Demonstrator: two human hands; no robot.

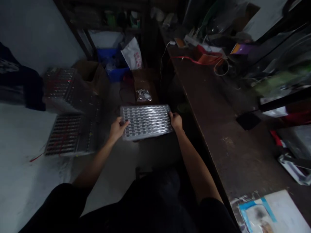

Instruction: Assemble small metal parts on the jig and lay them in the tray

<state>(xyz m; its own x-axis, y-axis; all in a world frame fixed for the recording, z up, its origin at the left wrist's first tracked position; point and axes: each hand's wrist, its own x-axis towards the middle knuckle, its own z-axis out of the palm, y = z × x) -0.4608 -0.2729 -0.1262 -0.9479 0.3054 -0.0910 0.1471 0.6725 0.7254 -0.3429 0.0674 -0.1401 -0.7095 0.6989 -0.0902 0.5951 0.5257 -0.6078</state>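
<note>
A clear plastic tray [147, 121] with rows of small dark parts is held out in front of me, over the floor. My left hand [117, 128] grips its left edge, thumb on top and fingers curled beneath. At the right edge my right hand [176, 121] is closed on the same tray, its thumb near the upper corner. Just beyond the tray an open cardboard box [145, 79] holds a bag of shiny small parts [143, 95]. What the small parts in the tray are, I cannot make out.
Stacked trays tied with red string [63, 135] stand on the left, with more trays [60, 82] behind. A long brown table [206, 106] runs along my right, bearing a stapler-like tool [295, 168] and an orange-red box [209, 56]. A blue bin [116, 75] sits at the back.
</note>
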